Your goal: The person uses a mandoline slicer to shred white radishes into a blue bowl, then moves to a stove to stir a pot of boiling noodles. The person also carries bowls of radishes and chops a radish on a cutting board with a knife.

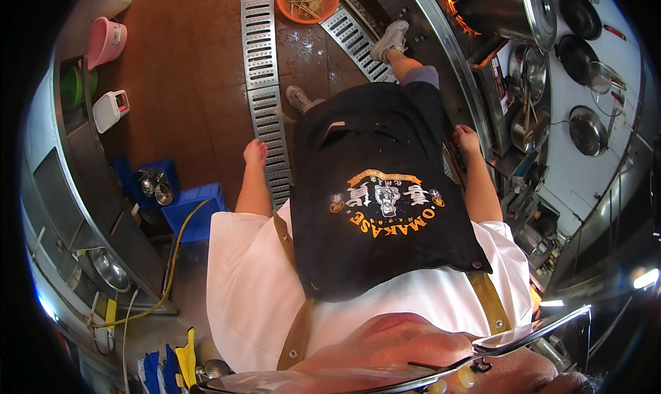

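My left hand (255, 153) hangs at my side above a slotted metal drain grating (263, 48). Its fingers are loosely curled, and nothing shows in them. At my other side, my right hand (467, 139) is curled beside the metal front edge (472, 92) of the cooking range, with no object visible in it. Between the hands hangs my black apron (372, 260), which bears printed writing and a logo. One white shoe (391, 41) is far forward near the range; the other shoe (298, 98) is partly hidden by the apron.
Ahead, an orange basin (308, 17) holds thin sticks and scraps. At right, a large pot (496, 9) sits by glowing heat; pans (588, 131) lie beyond. At left are a pink bucket (107, 45), white tub (109, 111), blue crate (191, 213) and yellow hose (179, 239). The brown floor (196, 58) looks wet.
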`<state>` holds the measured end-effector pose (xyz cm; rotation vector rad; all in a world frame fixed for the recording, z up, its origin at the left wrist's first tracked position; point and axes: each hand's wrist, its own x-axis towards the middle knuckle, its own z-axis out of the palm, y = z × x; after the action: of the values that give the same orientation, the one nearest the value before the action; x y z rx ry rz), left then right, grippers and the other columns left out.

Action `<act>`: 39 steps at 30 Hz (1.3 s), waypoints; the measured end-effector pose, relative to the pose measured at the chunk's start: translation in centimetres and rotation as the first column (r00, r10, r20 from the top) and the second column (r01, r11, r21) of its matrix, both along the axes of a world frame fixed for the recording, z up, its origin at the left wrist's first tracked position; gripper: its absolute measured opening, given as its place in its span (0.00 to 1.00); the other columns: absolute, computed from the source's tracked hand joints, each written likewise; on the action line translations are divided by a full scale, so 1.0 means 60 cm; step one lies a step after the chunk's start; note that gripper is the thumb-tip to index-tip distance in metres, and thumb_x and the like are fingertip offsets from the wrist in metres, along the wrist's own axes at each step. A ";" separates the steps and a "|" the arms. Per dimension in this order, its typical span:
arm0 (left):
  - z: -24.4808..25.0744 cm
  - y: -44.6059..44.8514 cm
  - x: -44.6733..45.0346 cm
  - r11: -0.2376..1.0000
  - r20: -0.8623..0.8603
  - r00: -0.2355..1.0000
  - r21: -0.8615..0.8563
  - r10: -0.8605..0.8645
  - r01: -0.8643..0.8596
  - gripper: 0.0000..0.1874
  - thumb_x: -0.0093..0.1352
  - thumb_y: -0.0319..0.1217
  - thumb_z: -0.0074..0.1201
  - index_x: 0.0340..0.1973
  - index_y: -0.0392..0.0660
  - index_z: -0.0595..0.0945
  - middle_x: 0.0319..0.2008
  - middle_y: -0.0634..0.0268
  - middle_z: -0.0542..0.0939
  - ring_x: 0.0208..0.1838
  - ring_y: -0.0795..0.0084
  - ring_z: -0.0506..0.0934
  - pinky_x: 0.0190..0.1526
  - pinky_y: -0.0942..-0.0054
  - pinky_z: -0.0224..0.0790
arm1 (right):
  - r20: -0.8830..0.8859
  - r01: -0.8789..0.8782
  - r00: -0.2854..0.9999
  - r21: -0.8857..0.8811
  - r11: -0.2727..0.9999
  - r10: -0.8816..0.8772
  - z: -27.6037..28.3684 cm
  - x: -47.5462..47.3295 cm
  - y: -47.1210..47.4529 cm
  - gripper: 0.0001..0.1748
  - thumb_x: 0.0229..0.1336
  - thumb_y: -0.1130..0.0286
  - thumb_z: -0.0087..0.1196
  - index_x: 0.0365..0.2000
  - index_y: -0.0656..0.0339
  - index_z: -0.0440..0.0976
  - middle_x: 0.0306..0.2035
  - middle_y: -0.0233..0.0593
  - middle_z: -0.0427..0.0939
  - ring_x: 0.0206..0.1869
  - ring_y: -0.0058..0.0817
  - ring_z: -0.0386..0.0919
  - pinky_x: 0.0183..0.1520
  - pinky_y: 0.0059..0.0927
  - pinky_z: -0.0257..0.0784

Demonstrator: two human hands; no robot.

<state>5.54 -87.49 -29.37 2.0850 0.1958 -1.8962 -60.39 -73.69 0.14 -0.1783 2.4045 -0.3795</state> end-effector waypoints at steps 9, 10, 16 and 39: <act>0.007 -0.045 -0.004 0.998 0.031 0.999 -0.057 -0.018 0.019 0.12 0.72 0.36 0.53 0.50 0.51 0.76 0.35 0.64 0.82 0.31 0.70 0.78 0.31 0.69 0.71 | 0.017 0.026 0.999 0.046 0.999 -0.027 0.007 0.015 0.046 0.18 0.66 0.62 0.58 0.50 0.62 0.79 0.28 0.33 0.81 0.26 0.22 0.76 0.29 0.28 0.70; 0.007 -0.048 -0.002 0.998 0.043 0.999 -0.058 -0.025 0.027 0.12 0.72 0.37 0.53 0.50 0.51 0.77 0.36 0.64 0.82 0.32 0.70 0.78 0.32 0.68 0.72 | 0.016 0.045 0.999 0.044 0.998 -0.046 0.007 0.020 0.047 0.18 0.66 0.63 0.58 0.50 0.64 0.79 0.28 0.34 0.81 0.26 0.23 0.76 0.30 0.29 0.71; 0.010 -0.054 -0.020 0.994 0.041 0.995 -0.050 -0.093 0.095 0.13 0.71 0.37 0.54 0.50 0.50 0.76 0.35 0.64 0.82 0.31 0.71 0.79 0.29 0.69 0.71 | 0.029 0.071 0.997 0.034 0.997 -0.072 -0.026 0.004 0.123 0.17 0.66 0.59 0.57 0.49 0.57 0.79 0.30 0.32 0.81 0.25 0.20 0.75 0.24 0.26 0.65; 0.027 -0.092 -0.038 0.984 0.050 0.986 -0.078 -0.158 0.161 0.16 0.72 0.38 0.54 0.53 0.50 0.77 0.41 0.62 0.82 0.37 0.68 0.79 0.36 0.66 0.72 | 0.086 0.148 0.985 0.049 0.988 -0.152 -0.036 0.041 0.138 0.18 0.67 0.58 0.55 0.52 0.55 0.77 0.30 0.30 0.82 0.25 0.19 0.74 0.24 0.25 0.63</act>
<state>3.27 -93.02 -27.75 2.1414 -0.0599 -1.9110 -57.91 -65.41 -2.04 0.0390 2.3415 -0.3960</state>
